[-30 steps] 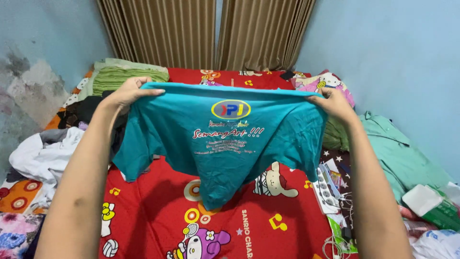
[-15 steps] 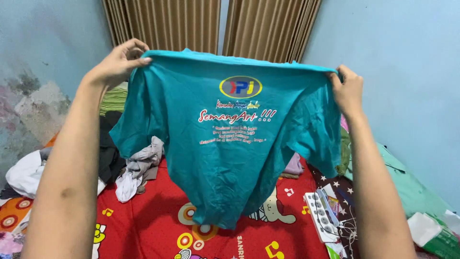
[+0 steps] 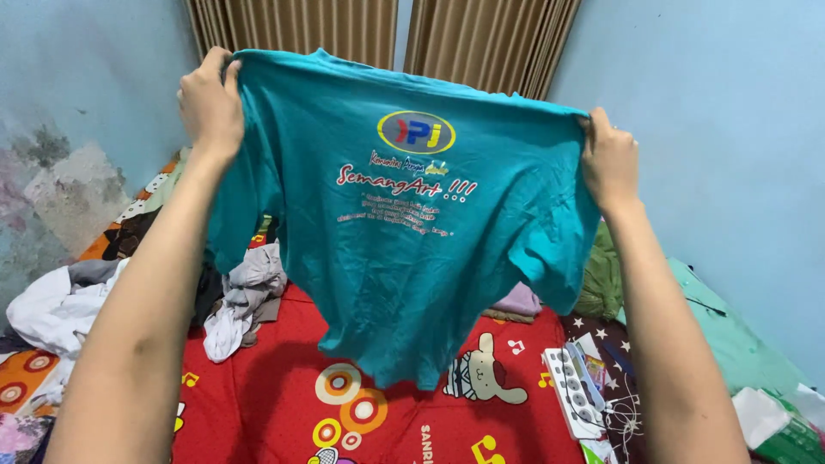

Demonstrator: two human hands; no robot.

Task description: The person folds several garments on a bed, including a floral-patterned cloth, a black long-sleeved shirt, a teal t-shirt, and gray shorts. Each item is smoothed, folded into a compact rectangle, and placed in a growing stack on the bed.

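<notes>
Room: pale blue walls [image 3: 713, 103] on both sides, with striped brown curtains [image 3: 481, 39] at the top centre of the frame; the left wall is stained and patchy.
Bed: a red cartoon-print sheet [image 3: 275, 404] fills the lower middle of the frame, below your arms.
Shirt: you hold a teal T-shirt [image 3: 404, 258] up in the centre of the frame, spread wide by its top edge and hanging clear above the bed; an oval logo and lines of print face you, and the hem dips to a point at lower centre.
Left hand: your left hand [image 3: 210, 107], upper left of the frame, has its fingers clenched on the shirt's top left corner, with cloth bunched in the grip.
Right hand: your right hand [image 3: 608, 163], at the right and a little lower, has its fingers pinched on the top right corner.
Left of frame: a grey and white crumpled garment [image 3: 245, 296] lies on the sheet just below the shirt's left edge; a white cloth [image 3: 51, 305] is heaped further left.
Right of frame: a white power strip [image 3: 571, 391] lies on the bed at lower right; a dark green garment [image 3: 601, 279] shows behind the shirt's right edge, with a mint green cloth [image 3: 730, 344] beyond your right forearm.
Behind the hem: a pale lilac folded piece [image 3: 520, 301] peeks out.
</notes>
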